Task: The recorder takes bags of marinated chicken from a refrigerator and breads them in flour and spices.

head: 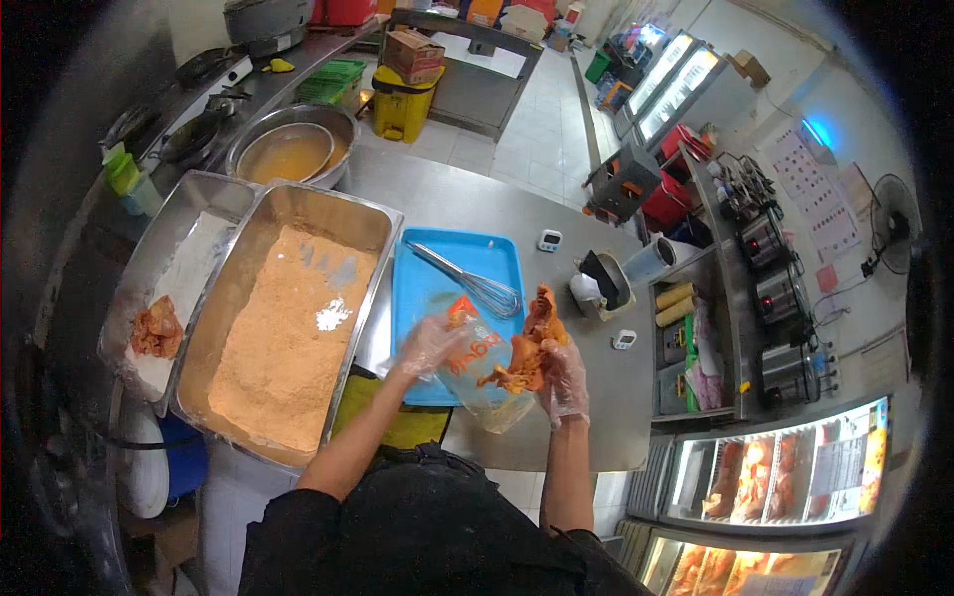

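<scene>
My right hand (pixel 566 378), in a clear plastic glove, grips a piece of orange marinated raw meat (pixel 531 350), which looks like chicken. My gloved left hand (pixel 431 349) holds the upper edge of a clear plastic bag (pixel 488 384) that bears red writing. The bag hangs over the front right part of a blue plastic tray (pixel 417 279). A wire whisk (pixel 477 284) lies in that tray. To the left stands a deep steel pan of orange-tinted flour (pixel 287 350) with a white patch on it. Another marinated meat piece (pixel 157 328) rests in a narrower pan with white powder (pixel 195 261).
A steel bowl of cloudy liquid with a strainer (pixel 287 149) stands behind the pans. Two small digital timers (pixel 550 240) and a square container (pixel 605 287) are on the steel table (pixel 462 186) to the right. Lit display cabinets (pixel 775 469) stand at the lower right.
</scene>
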`<act>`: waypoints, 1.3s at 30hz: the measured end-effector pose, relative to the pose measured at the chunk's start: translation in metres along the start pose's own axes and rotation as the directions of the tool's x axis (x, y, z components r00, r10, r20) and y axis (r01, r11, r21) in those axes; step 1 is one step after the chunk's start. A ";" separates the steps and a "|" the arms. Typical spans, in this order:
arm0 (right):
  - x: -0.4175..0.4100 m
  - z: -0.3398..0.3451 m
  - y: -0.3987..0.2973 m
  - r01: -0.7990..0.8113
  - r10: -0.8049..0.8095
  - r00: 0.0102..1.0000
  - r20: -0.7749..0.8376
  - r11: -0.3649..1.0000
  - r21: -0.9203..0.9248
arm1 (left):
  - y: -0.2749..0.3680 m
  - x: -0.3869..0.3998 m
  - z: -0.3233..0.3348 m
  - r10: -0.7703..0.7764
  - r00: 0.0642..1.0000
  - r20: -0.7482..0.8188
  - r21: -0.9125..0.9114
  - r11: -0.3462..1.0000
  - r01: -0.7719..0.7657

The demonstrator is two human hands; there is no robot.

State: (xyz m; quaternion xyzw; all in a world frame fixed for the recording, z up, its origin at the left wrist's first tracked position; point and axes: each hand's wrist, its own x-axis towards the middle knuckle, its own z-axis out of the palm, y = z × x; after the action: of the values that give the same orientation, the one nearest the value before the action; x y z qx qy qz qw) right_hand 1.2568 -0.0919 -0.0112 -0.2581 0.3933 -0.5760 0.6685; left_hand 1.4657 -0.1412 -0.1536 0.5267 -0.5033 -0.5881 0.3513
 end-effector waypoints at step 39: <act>-0.015 -0.046 0.059 -0.100 0.017 0.970 -0.241 0.937 -0.335 | 0.072 -0.160 -0.226 -0.177 0.381 -0.907 -0.097 0.971 0.221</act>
State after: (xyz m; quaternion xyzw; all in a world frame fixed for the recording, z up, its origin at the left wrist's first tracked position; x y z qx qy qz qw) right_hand 1.2520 -0.0598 -0.0809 -0.2895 0.5720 -0.5041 0.5787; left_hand 1.7091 -0.0581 -0.0279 0.8243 -0.1761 -0.2344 0.4844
